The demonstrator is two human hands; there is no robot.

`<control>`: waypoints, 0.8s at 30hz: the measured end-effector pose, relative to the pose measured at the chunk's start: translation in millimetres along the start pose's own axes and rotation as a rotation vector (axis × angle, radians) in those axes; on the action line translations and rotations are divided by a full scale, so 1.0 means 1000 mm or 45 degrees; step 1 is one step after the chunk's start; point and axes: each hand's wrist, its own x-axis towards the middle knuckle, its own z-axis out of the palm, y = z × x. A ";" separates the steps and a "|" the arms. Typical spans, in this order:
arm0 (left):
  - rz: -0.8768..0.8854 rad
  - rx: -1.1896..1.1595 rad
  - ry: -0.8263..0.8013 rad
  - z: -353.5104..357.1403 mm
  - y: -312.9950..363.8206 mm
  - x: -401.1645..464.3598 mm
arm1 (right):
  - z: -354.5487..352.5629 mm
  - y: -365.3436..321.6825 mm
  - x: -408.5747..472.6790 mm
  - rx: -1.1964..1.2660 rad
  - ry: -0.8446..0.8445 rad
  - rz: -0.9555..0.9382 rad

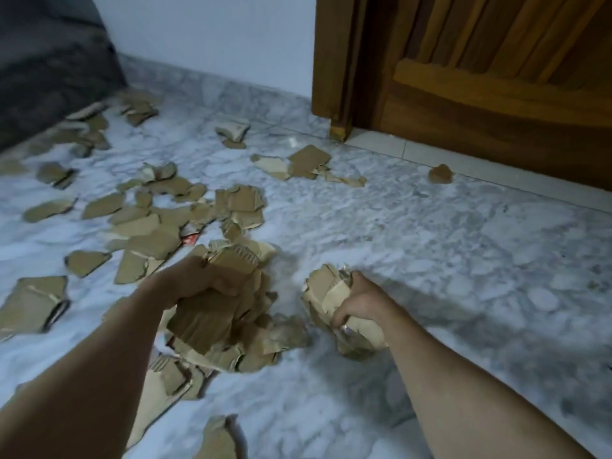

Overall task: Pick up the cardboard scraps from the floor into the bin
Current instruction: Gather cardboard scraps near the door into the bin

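Brown cardboard scraps [155, 223] lie scattered over the marble floor [414, 233], mostly left of centre. My left hand [198, 279] grips a thick bundle of scraps [212, 313] just above a pile on the floor. To its right, my right hand [359, 301] grips a smaller wad of scraps [326, 293], low over the floor. More scraps [308, 164] lie further back near the door. No bin is in view.
A wooden door [496, 77] and its frame stand at the back right, with one scrap [440, 173] by the threshold. A dark grey sofa or cushion [43, 61] sits at the back left. A white wall [215, 34] runs between them.
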 end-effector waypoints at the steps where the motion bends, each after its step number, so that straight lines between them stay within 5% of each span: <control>1: 0.008 0.081 0.009 0.003 -0.009 -0.005 | 0.003 0.003 0.009 -0.017 0.015 0.001; 10: -0.105 0.376 0.236 0.039 -0.023 -0.013 | 0.004 -0.010 -0.017 0.013 0.121 0.004; 16: 0.069 0.066 0.206 0.031 -0.061 0.018 | -0.016 -0.023 -0.045 0.650 0.094 -0.086; 24: 0.073 -0.295 0.275 -0.009 -0.041 -0.062 | 0.053 -0.066 -0.065 -0.005 -0.326 -0.194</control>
